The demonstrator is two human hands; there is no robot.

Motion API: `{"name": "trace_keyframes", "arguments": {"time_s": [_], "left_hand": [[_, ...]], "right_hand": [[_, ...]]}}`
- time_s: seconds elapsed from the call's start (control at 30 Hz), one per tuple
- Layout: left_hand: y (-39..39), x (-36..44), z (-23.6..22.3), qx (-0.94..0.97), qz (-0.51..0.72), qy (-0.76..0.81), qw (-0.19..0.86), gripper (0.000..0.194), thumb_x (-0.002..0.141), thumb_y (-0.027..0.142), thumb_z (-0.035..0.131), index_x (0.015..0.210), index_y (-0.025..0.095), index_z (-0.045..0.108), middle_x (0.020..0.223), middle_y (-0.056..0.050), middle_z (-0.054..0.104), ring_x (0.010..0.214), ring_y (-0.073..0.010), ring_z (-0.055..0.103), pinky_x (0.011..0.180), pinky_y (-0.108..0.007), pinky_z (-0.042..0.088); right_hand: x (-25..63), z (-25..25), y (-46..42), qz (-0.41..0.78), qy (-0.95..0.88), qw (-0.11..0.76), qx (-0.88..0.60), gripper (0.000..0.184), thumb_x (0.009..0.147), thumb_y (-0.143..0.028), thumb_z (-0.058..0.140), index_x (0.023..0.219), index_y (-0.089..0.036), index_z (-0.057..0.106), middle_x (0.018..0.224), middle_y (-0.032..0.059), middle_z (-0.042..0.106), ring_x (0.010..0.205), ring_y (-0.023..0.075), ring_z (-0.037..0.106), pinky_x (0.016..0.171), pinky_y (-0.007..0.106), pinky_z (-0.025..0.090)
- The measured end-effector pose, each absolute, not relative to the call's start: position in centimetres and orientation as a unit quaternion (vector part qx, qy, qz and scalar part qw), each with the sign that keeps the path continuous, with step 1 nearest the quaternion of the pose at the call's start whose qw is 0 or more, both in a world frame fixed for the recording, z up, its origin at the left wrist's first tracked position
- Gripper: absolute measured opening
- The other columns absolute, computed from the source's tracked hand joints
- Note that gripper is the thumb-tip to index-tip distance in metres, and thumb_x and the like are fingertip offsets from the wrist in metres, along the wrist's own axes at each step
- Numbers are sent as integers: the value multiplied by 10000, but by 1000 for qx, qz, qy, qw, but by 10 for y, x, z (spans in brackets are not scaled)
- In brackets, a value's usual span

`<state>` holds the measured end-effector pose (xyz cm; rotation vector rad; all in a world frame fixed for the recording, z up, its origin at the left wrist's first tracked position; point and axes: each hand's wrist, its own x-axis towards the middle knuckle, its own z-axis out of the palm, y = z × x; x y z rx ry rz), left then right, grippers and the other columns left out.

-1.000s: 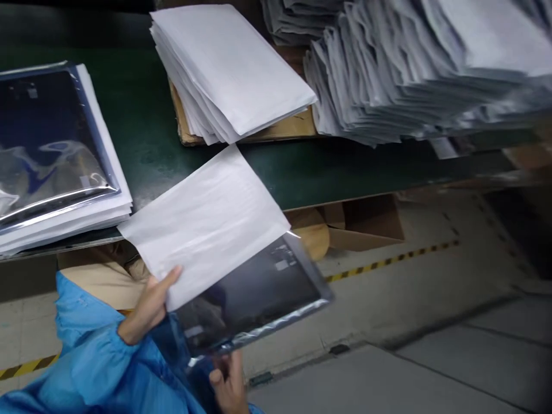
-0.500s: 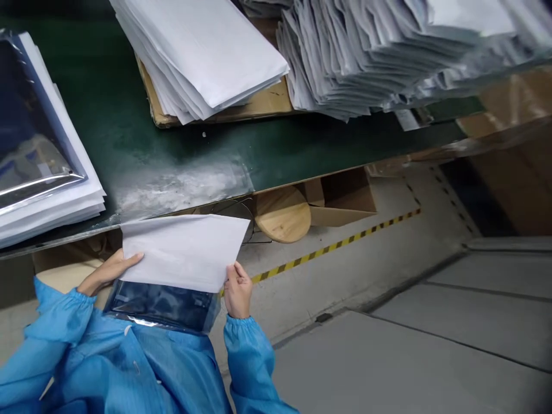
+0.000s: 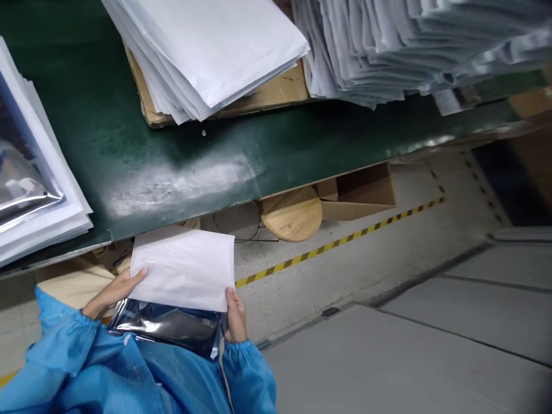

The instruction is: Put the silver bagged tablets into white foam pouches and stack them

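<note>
A white paper envelope is stretched between my two hands, just off the near edge of the table. My left hand grips its left side, thumb on top and the fingers hidden beneath. At the lower right corner my right hand pinches it with the thumb in front. Out of the envelope's lower side, towards my body, sticks a shiny dark plastic packet; how far it reaches inside is hidden.
White envelopes lie stacked on flattened cardboard on the green table. A tall envelope pile stands right. More envelopes with a dark packet lie left. Below are a wooden stool and cardboard box.
The envelope has come slightly down towards my body and its right edge now hangs straighter. More of the dark packet shows below it. The view has shifted a little.
</note>
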<state>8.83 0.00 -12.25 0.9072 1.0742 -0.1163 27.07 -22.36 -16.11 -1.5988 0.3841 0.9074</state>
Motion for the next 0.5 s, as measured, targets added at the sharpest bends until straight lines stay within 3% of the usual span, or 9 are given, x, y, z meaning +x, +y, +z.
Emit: {"name": "trace_keyframes", "arguments": {"time_s": [0.17,0.3,0.5], "left_hand": [[1,92,-107,376,-81,526,758,656,649,624,723,1061,119,650,947,-96,715,862,-247,643,725,-283,511],[1,86,-107,380,-97,534,749,644,637,605,743,1035,105,661,966,-98,718,889,-257,650,754,-276,511],[-18,57,-99,318,-114,544,768,653,685,589,723,1101,94,629,994,-109,718,909,-254,662,798,-304,521]], "right_hand": [[253,-145,-234,336,210,561,-727,648,663,-658,687,977,-92,683,974,109,718,904,215,662,785,293,526],[244,-137,-238,391,244,578,-673,629,657,-657,697,981,-118,694,1006,111,713,928,236,666,782,332,540],[226,-125,-263,433,149,459,-761,606,650,-666,684,856,-97,727,826,79,720,828,234,638,730,303,495]]}}
